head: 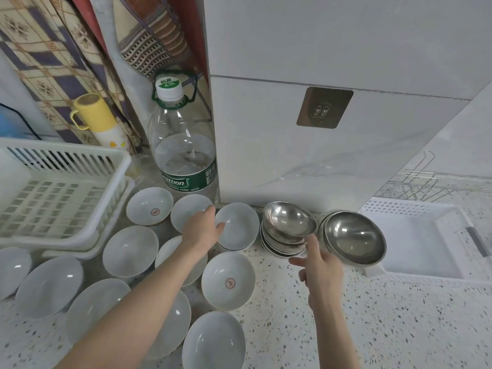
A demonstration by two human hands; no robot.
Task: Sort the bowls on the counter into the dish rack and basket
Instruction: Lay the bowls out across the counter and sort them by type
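Observation:
Several white ceramic bowls lie spread over the speckled counter (306, 315). My left hand (202, 227) reaches to the far white bowl (241, 225), its thumb on the near-left rim and its fingers behind the edge. A stack of steel bowls (286, 222) stands to the right, its top bowl tilted. My right hand (318, 262) hovers at that stack's right side with fingers spread, touching or nearly touching the rim. A second steel bowl stack (354, 237) sits beside it. The white dish rack (64, 193) is at the left, the white basket (415, 235) at the right.
A large water bottle (183, 145) stands at the wall corner behind the bowls. A yellow-capped flask (98, 118) and patterned boards lean at the back left. A wire rack (420, 185) sits behind the basket. A hook plate (323, 107) is on the tiled wall.

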